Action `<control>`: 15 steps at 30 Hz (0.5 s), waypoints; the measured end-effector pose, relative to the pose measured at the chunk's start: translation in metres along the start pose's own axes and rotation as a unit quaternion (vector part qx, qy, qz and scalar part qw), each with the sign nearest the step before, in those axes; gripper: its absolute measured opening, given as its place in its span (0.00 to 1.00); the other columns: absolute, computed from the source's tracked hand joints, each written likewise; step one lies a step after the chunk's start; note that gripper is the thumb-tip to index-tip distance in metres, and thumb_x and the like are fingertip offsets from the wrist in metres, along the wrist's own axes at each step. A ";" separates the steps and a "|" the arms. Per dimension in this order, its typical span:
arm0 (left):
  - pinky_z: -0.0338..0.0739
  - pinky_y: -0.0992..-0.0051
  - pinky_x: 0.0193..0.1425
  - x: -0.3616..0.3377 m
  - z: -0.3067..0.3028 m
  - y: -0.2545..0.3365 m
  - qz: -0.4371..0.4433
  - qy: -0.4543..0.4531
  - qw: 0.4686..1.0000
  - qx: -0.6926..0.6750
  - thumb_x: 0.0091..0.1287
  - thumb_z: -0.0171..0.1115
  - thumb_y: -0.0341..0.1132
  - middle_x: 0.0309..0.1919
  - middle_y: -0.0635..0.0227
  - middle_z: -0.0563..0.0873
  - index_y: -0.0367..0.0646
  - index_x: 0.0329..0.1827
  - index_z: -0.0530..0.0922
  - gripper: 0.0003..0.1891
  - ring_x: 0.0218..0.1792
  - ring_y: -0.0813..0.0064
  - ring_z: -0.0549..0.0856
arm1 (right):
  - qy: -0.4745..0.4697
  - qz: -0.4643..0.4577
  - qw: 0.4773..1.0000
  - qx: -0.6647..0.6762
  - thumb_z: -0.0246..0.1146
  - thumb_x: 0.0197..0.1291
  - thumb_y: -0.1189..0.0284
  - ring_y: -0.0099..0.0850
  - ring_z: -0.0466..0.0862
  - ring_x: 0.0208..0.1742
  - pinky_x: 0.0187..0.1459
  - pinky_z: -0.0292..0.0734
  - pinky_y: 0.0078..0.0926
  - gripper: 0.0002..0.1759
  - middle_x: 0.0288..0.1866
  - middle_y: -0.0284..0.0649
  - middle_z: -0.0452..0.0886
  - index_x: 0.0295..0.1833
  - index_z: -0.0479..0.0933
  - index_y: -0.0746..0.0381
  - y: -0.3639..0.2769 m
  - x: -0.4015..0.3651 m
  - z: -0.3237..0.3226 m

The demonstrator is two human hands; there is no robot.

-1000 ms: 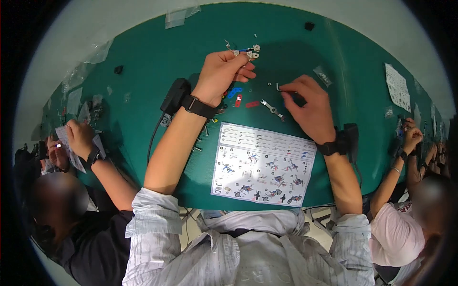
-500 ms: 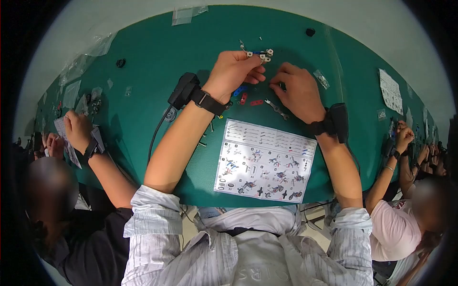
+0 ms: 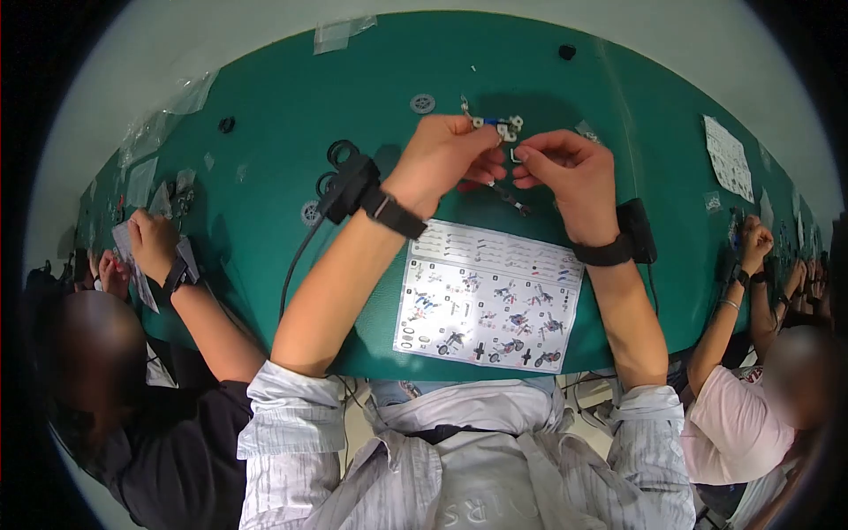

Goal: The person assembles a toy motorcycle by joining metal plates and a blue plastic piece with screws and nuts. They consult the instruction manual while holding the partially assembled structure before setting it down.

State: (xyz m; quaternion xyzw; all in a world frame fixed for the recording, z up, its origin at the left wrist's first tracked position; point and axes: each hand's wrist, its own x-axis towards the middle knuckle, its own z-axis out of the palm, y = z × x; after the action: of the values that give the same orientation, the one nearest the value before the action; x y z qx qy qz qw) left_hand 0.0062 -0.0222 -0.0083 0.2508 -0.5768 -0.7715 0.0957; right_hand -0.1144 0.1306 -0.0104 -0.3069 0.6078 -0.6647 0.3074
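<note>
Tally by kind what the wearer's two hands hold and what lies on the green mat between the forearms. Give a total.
Small white-and-blue toy assembly, in the grip of the left hand: 1
Small dark L-shaped key, in the grip of the right hand: 1
Flat grey metal spanner: 1
White printed paper instruction sheet: 1
Total: 4
</note>
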 end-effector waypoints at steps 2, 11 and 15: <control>0.83 0.78 0.37 -0.012 0.005 -0.005 -0.002 -0.014 1.000 -0.014 0.75 0.62 0.36 0.34 0.62 0.88 0.33 0.44 0.83 0.12 0.31 0.74 0.88 | 0.009 0.013 0.999 0.035 0.70 0.63 0.81 0.27 0.89 0.35 0.37 0.88 0.21 0.08 0.38 0.43 0.89 0.46 0.83 0.72 0.000 -0.008 0.004; 0.83 0.77 0.36 -0.030 0.009 -0.027 0.033 0.026 0.999 -0.015 0.75 0.61 0.32 0.33 0.62 0.88 0.32 0.45 0.82 0.09 0.30 0.74 0.88 | -0.025 0.049 0.998 -0.006 0.70 0.63 0.79 0.21 0.87 0.36 0.36 0.84 0.17 0.08 0.38 0.41 0.88 0.46 0.84 0.71 0.010 -0.017 0.010; 0.83 0.78 0.35 -0.031 0.014 -0.026 0.023 0.035 0.999 -0.011 0.75 0.61 0.32 0.33 0.63 0.88 0.32 0.45 0.82 0.09 0.31 0.74 0.89 | -0.013 0.029 0.998 -0.048 0.71 0.64 0.77 0.18 0.84 0.34 0.32 0.79 0.15 0.08 0.37 0.38 0.88 0.46 0.85 0.69 0.014 -0.018 0.011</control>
State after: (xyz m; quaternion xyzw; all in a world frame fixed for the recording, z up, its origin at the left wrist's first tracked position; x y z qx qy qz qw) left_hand 0.0294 0.0111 -0.0215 0.2631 -0.5703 -0.7662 0.1358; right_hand -0.0942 0.1365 -0.0238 -0.3120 0.6433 -0.6218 0.3195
